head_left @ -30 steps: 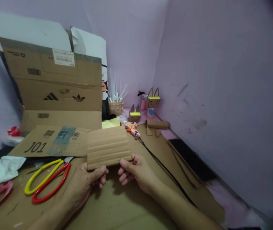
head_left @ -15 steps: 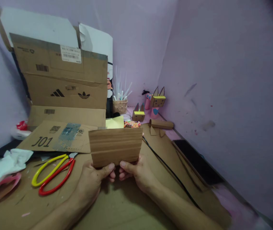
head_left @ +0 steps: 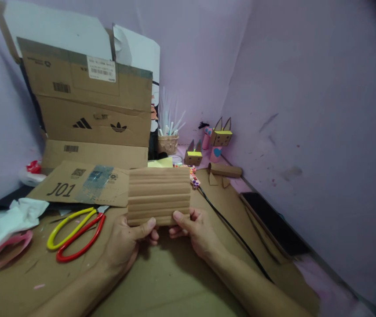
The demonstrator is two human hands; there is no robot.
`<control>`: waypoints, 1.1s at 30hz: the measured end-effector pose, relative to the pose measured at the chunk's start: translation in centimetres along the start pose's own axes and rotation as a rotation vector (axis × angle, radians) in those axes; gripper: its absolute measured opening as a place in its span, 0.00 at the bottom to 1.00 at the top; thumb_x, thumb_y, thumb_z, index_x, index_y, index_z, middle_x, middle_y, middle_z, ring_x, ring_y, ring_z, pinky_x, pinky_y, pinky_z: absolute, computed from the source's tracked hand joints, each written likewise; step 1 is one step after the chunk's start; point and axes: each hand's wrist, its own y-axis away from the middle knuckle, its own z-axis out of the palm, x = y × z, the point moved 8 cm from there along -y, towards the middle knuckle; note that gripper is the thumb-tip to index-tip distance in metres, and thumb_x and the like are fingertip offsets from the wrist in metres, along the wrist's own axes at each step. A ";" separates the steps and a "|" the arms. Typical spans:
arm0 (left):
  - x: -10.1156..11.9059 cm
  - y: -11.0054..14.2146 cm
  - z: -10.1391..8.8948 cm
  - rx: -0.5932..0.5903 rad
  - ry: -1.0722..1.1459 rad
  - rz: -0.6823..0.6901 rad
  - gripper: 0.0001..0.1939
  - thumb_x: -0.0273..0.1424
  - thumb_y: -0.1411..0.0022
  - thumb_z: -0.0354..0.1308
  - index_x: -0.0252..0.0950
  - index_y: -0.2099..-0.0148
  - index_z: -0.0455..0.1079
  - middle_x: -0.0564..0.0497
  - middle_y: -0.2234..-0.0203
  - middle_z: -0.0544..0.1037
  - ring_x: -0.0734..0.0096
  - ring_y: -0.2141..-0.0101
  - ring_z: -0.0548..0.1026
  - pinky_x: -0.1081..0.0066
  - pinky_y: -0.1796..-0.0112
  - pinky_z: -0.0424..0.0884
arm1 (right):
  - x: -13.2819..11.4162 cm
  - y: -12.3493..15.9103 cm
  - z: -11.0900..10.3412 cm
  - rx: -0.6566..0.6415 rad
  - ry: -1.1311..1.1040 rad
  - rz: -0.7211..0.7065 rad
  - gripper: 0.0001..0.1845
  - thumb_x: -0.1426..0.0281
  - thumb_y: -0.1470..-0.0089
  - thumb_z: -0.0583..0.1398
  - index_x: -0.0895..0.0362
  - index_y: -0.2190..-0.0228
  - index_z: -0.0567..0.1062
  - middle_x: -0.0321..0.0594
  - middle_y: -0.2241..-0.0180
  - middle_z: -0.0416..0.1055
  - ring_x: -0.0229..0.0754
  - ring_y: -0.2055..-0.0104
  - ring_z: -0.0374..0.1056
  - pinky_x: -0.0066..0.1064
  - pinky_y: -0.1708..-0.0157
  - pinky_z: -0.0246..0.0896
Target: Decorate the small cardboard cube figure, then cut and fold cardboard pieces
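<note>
A rectangular piece of cardboard (head_left: 159,193) with horizontal ridges is held up over the work surface, its face toward me. My left hand (head_left: 131,235) grips its lower left part, thumb in front and fingers behind. At the lower right edge my right hand (head_left: 194,229) pinches it the same way. Both hands are closed on the piece, and some fingers are hidden behind it. To the left of my left hand lie scissors (head_left: 78,235) with one yellow and one red handle.
An unfolded cardboard box (head_left: 95,119) stands at the back left. Behind the hands are a basket of sticks (head_left: 168,143) and small cardboard animal figures (head_left: 193,157). A black cable (head_left: 230,222) and a dark phone-like slab (head_left: 273,224) lie right. White plastic (head_left: 9,224) sits left.
The cardboard piece has tilted so its face shows squarer and more level. My right hand has shifted slightly right along the lower edge. The whole view has shifted a little.
</note>
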 end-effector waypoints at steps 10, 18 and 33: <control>-0.3 -0.1 0.0 0.043 0.027 -0.052 0.21 0.38 0.66 0.70 0.28 0.71 0.71 0.52 0.85 0.74 0.74 0.84 0.70 0.76 0.82 0.70 | 0.4 0.0 -0.5 0.034 0.032 0.025 0.25 0.57 0.77 0.71 0.63 0.78 0.75 0.36 0.81 0.73 0.33 0.82 0.67 0.25 0.79 0.68; -0.5 0.4 -0.8 0.051 -0.111 0.047 0.16 0.40 0.55 0.65 0.30 0.74 0.68 0.52 0.87 0.74 0.75 0.85 0.70 0.78 0.84 0.64 | -0.7 0.3 -0.7 0.019 0.127 -0.080 0.18 0.62 0.69 0.70 0.61 0.75 0.77 0.40 0.76 0.76 0.39 0.75 0.70 0.31 0.70 0.67; 0.4 1.4 -0.3 -0.006 -0.373 0.127 0.14 0.40 0.52 0.59 0.32 0.75 0.69 0.48 0.84 0.76 0.71 0.84 0.72 0.76 0.84 0.67 | -2.6 0.5 -0.7 -0.020 -0.094 -0.297 0.35 0.69 0.71 0.70 0.53 0.57 0.66 0.41 0.60 0.75 0.47 0.57 0.70 0.37 0.56 0.64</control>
